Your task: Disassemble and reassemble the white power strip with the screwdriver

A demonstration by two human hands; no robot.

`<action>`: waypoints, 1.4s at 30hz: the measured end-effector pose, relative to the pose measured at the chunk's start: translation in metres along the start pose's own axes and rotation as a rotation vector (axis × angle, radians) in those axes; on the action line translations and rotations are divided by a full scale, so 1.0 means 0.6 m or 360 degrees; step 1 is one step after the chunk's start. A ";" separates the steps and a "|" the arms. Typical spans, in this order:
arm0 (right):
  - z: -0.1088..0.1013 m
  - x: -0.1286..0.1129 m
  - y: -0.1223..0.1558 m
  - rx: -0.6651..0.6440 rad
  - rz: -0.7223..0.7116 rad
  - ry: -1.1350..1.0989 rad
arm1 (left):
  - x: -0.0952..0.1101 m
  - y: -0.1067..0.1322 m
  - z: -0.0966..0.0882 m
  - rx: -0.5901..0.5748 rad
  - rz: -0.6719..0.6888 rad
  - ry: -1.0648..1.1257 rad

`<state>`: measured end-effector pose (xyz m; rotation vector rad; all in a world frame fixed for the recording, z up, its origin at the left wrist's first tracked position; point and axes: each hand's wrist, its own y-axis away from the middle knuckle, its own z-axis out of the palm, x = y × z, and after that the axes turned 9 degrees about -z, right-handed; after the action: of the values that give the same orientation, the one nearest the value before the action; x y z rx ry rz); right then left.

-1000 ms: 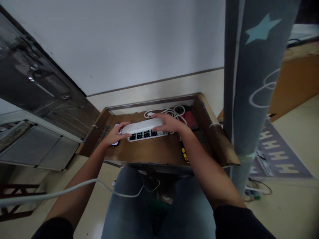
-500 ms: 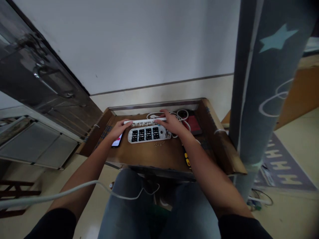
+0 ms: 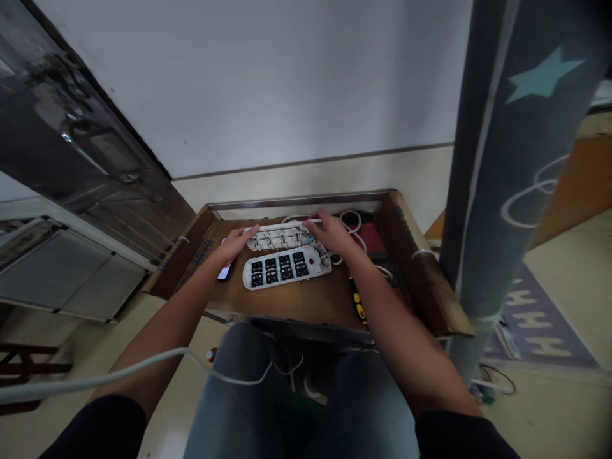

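An opened power strip lies in two halves on the cardboard. My left hand (image 3: pixel 235 244) grips the left end of the far half (image 3: pixel 280 238), whose inner side with metal contact strips faces me. Around its right end are the fingers of my right hand (image 3: pixel 329 231), close to where wires join the two halves. Nearer to me rests the other white half (image 3: pixel 315 266), with rows of black socket inserts (image 3: pixel 280 268). Small screws (image 3: pixel 306 281) lie just along its front edge, partly hidden by it.
A phone (image 3: pixel 224 270) lies left of the strip. On the right are a yellow-and-black screwdriver (image 3: pixel 357 301), a coiled white cable (image 3: pixel 352 220) and a red box (image 3: pixel 373 240). Cardboard walls (image 3: pixel 421 274) border the work surface. A white cable (image 3: pixel 143 360) crosses above my left forearm.
Both hands have tilted the far half, so more of its inside shows now. The near half has shifted slightly toward me, covering part of the screws.
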<state>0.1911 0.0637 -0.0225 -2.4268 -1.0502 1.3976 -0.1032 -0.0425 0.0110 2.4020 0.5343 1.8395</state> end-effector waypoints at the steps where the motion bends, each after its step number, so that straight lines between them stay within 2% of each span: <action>1: 0.000 0.001 0.000 0.0000 -0.0001 0.0007 | -0.002 0.000 0.003 0.0018 0.0020 -0.0005; 5: 0.000 0.003 0.000 0.0000 0.0010 0.0030 | -0.005 -0.009 0.014 0.0171 0.0117 -0.0068; 8: -0.002 0.006 -0.001 0.0000 0.0021 0.0055 | -0.004 -0.006 0.021 0.0411 0.0195 -0.0159; 10: -0.002 0.007 -0.002 -0.0009 0.0020 0.0065 | -0.007 0.017 0.025 0.0638 0.0267 -0.0231; 12: -0.003 0.007 -0.003 -0.0018 0.0007 0.0065 | -0.019 0.059 0.028 0.0841 0.0371 -0.0361; 13: -0.004 0.008 -0.004 -0.0023 -0.0002 0.0061 | -0.028 0.083 0.029 0.0923 0.0478 -0.0602; 14: -0.005 0.008 -0.004 -0.0029 -0.0012 0.0054 | -0.040 0.109 0.029 0.0860 0.0551 -0.0821; 16: -0.008 0.009 -0.005 -0.0042 -0.0026 0.0037 | -0.066 0.151 0.029 0.0603 0.0590 -0.1066; 19: -0.012 0.011 -0.007 -0.0055 -0.0020 0.0030 | -0.098 0.174 0.024 0.0295 0.0541 -0.1217; 22: -0.014 0.011 -0.007 -0.0050 -0.0015 0.0039 | -0.105 0.155 0.014 0.0210 0.0528 -0.1195; 28: -0.016 0.013 -0.007 -0.0039 0.0003 0.0056 | -0.079 0.110 -0.008 0.0030 0.0468 -0.1181; 37: -0.021 0.017 -0.012 -0.0014 0.0006 0.0021 | -0.058 0.097 -0.026 -0.0162 0.0430 -0.1122; 42: -0.024 0.011 -0.011 -0.0014 0.0002 0.0028 | -0.051 0.090 -0.025 -0.0143 0.0516 -0.1232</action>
<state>0.2014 0.0756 -0.0160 -2.4416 -1.0535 1.3725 -0.1118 -0.1050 0.0010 2.9575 -0.0106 0.8146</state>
